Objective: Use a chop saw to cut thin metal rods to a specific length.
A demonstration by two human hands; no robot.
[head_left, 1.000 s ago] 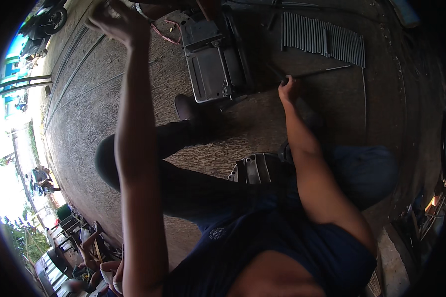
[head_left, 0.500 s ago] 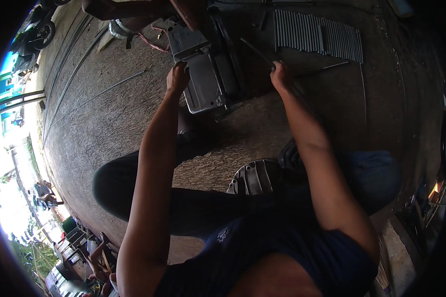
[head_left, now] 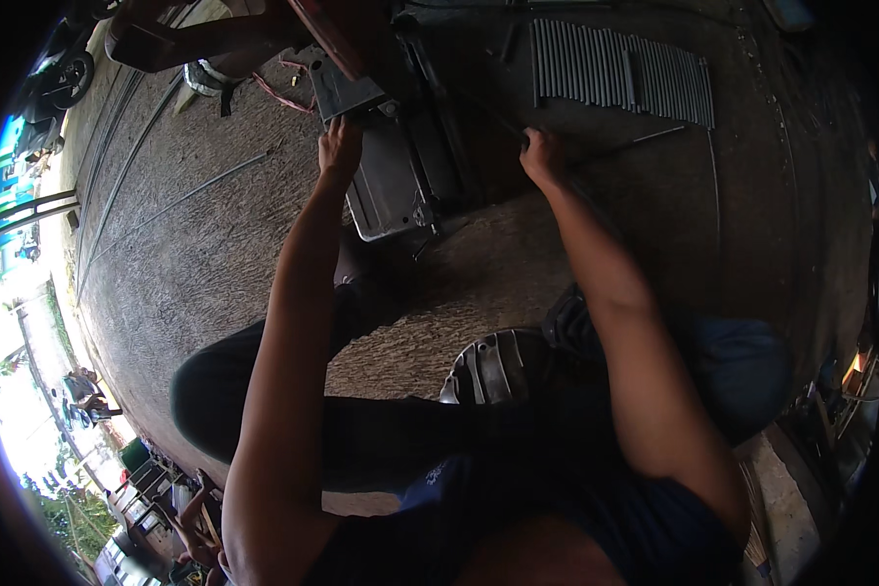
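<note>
A grey metal machine with a box-like top and a flat base plate [head_left: 386,200] stands on the ground in front of me. At the lower edge of its box [head_left: 347,95] is my left hand [head_left: 340,153], its fingers stretched forward against the metal. My right hand [head_left: 543,158] is closed round a thin dark rod [head_left: 498,117], which slants up and left toward the machine's dark side. The rod's far end is lost in shadow. Above the box a reddish-brown bar [head_left: 327,37] slopes across the machine.
Short grey metal rods [head_left: 581,68] lie side by side at the upper right. Long thin rods [head_left: 146,103] stretch over the ground at left. A ribbed round metal part [head_left: 493,369] sits between my legs. Motorbikes [head_left: 66,80] stand at the far left; a broom [head_left: 755,532] lies lower right.
The view has shifted slightly. My left hand has gone from a fist beside the machine to stretched fingers at the box's edge. My right hand still holds the rod, slightly farther left.
</note>
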